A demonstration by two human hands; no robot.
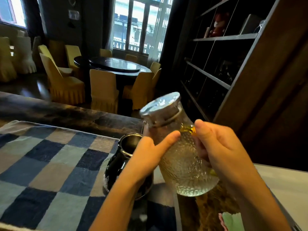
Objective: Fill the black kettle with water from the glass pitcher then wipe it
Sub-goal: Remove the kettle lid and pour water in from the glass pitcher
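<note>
Centre frame: pitcher [181,157] tilted left, just right of the open kettle [116,161]. Right hand [223,147] fingers curl round its handle [189,129]. Left hand [146,155] thumb and fingers clasp its body.

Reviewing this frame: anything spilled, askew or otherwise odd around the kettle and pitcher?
No spill shows. The glass pitcher, gripped by the left hand and right hand, leans toward the open black kettle with its metal lid on, and no stream is visible. The kettle stands upright on the checked cloth.
</note>
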